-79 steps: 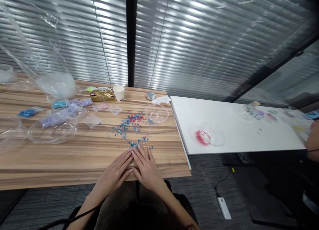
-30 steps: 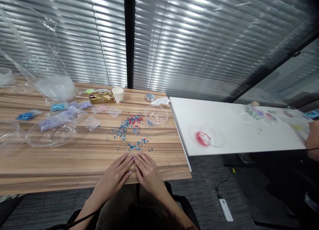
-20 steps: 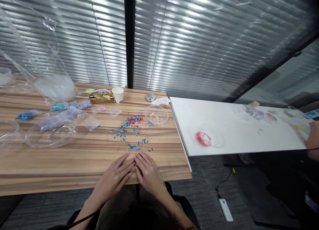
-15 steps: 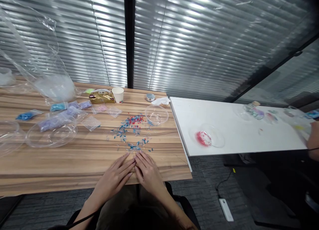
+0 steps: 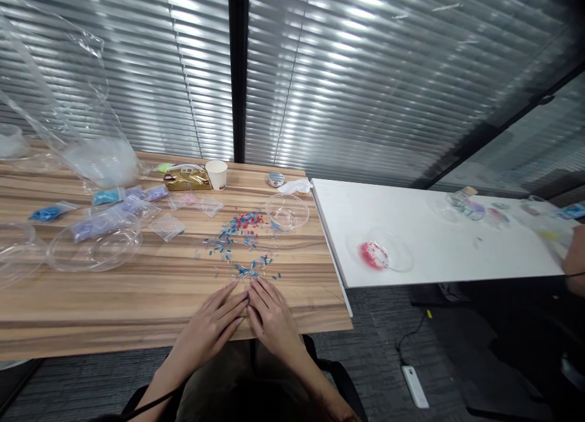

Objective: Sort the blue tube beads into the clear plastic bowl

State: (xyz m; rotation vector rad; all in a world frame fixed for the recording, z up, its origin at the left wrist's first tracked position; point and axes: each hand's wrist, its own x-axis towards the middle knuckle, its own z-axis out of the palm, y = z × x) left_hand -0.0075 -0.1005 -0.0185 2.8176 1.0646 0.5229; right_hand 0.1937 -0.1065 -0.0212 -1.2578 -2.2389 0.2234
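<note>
Many small coloured pieces point(image 5: 249, 240) scattered just beyond fingers point(image 5: 262, 294).

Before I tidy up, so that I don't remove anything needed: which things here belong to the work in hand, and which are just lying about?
Likely in the work:
blue, red and clear pieces, just beyond the left hand and right hand
small clear bowl beside the pieces (less sure)

Probably just lying about:
paper cup
gold packet
white tissue
round silver tin
</note>
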